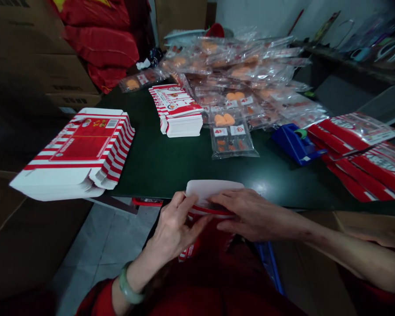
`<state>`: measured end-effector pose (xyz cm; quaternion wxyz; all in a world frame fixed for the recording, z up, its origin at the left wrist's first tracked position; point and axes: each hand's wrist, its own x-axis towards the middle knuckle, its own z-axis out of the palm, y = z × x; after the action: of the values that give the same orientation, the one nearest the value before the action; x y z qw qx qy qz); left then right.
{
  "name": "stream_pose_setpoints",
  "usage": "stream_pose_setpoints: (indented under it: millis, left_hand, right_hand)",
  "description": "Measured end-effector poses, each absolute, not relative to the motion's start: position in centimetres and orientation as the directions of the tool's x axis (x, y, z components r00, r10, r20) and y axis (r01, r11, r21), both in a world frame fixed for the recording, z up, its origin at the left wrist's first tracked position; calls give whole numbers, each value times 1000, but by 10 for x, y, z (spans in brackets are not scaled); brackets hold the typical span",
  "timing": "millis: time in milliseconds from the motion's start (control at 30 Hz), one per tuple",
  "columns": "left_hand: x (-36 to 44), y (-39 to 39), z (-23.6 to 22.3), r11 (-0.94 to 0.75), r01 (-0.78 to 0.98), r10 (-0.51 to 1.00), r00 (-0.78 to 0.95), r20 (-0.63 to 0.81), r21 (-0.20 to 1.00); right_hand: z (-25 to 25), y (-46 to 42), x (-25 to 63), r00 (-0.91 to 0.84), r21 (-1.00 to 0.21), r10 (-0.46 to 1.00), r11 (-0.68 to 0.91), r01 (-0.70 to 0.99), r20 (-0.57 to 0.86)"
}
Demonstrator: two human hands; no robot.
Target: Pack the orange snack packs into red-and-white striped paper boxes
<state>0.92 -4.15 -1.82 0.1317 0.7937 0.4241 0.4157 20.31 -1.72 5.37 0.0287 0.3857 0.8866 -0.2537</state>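
A red-and-white striped cardboard box [213, 186] is held upright at the near edge of the table, its white end flap standing up. My left hand [177, 224] grips its left side, fingers at the opening and thumb along the front. On the right, my right hand [250, 213] holds the other side, with fingers over the inner face of the flap and thumb on the front. Most of the box's lower part is dim and partly behind my hands. A green bangle [130, 285] circles my left wrist.
Flattened striped boxes [82, 140] lie stacked on the left of the dark green table [158, 171]. Behind are a stack of printed cards [181, 109] and heaped clear packets [232, 125]. A blue tape dispenser [294, 142] stands beside red-and-white boxes [365, 153] on the right.
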Motion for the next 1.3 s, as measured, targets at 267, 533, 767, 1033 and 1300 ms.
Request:
stream_pose_setpoints:
  millis: [267,533,767,1033,1300]
  left_hand:
    - [7,-27,-9,-583,615,808,372,457,531]
    - [4,-26,-17,-589,553,805,338,487,590]
    - [11,-35,-33,-666,531,724,292,624,524]
    - [8,-41,-38,-640,664,636,174,752,387]
    - [10,-33,-9,-555,825,698,391,601,109]
  right_hand:
    - [47,-33,218,-609,-402,728,684,609,316]
    - [23,-71,217,-492,-14,765,546,838,416]
    - [35,-58,217,-540,-65,841,541,838,36]
    - [48,-45,225,-534,-348,839,472,810,-106]
    - [38,-58,238,-541,-489,841,481,728,20]
